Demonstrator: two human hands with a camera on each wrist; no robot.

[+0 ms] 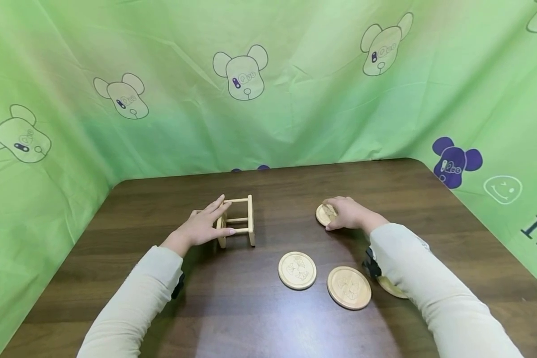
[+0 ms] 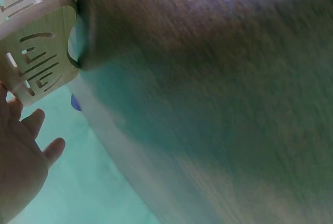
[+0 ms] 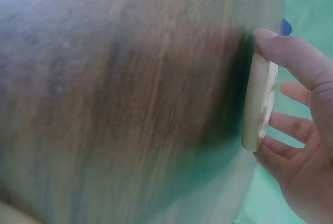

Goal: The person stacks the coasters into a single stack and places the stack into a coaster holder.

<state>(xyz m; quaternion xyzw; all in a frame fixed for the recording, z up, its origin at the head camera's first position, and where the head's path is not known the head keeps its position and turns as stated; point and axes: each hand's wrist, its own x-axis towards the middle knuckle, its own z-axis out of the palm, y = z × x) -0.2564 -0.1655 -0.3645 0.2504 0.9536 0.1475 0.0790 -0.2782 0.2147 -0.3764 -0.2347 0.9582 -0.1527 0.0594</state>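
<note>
A small wooden coaster rack (image 1: 251,219), with round bars between its two end panels, stands on the table left of centre. My left hand (image 1: 200,226) grips it from the left, fingers over the top and thumb by the front bar. Cut-out line patterns show on its end panel (image 2: 58,47) in the left wrist view. To the right, my right hand (image 1: 351,214) holds a round wooden coaster (image 1: 324,215) by its rim, thumb on one side and fingers on the other. The hand hides part of this coaster, which appears edge-on in the right wrist view.
Two round coasters with carved leaf designs, a nearer-centre coaster (image 1: 297,270) and a right-hand coaster (image 1: 349,288), lie flat at the front. Another coaster (image 1: 391,288) is partly under the right sleeve. A green printed curtain (image 1: 295,119) hangs behind the brown table (image 1: 170,194).
</note>
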